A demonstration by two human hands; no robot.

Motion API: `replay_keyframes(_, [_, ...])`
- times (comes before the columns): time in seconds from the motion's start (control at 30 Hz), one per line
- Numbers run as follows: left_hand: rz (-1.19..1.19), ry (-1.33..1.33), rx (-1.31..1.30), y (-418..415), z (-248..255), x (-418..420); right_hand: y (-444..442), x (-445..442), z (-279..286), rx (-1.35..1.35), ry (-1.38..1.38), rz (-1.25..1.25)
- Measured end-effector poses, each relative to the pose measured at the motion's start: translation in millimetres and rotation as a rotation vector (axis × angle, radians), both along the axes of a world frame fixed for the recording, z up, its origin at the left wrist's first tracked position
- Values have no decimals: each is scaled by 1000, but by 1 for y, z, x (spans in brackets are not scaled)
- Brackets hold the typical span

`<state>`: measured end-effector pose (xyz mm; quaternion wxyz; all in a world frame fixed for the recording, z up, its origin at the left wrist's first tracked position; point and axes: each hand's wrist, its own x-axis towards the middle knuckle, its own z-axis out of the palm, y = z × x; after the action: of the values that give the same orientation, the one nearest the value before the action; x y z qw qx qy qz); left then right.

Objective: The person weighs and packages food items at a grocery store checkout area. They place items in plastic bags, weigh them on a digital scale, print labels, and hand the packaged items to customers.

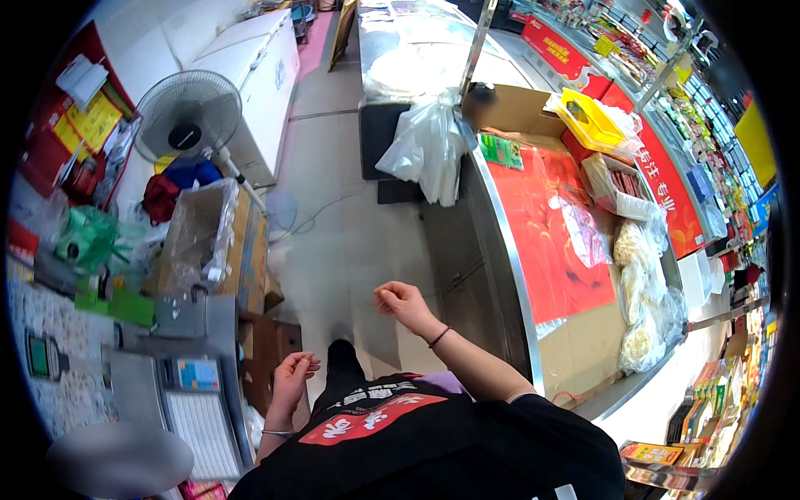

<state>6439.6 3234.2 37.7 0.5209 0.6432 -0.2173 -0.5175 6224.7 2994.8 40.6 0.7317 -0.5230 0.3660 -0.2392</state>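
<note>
My left hand [296, 376], with a silver bracelet at the wrist, hangs beside a brown wooden cabinet [287, 340], its fingers loosely curled and nothing seen in it. Farther forward, over the tiled floor [350, 250], is my right hand [403, 304], a dark band on its wrist. Its fingers are half bent and it appears to hold nothing. To its right stands a metal-edged counter [509, 250] lined with cardboard and a red sheet [550, 231]. Bags of pale food [634, 300], a white box of reddish packets [619, 181] and a yellow basket [590, 119] rest there.
A standing fan [187, 119], a chest freezer [269, 94] and a plastic-lined carton [244, 250] stand to the left. Clear plastic bags [431, 150] hang at the counter's far corner. A cable [319, 215] crosses the floor. A cash drawer or keyboard-like device [200, 425] lies lower left.
</note>
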Motion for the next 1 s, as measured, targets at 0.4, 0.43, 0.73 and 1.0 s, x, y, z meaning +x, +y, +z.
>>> replay_keyframes(0.4, [-284,-87,-307,-342,12,113,-160,1,15,91,161,-424])
replay_keyframes(0.43, [-259,-68,-384,-376,17,113,-169,6,19,110,156,-445])
replay_keyframes(0.73, [-308,-538,-729,-697,112,87,-302,25,24,48,-42,-549])
replay_keyframes(1.0, [-348,-870,-774,-901,73,123,-428,73,64,-73,-98,-427])
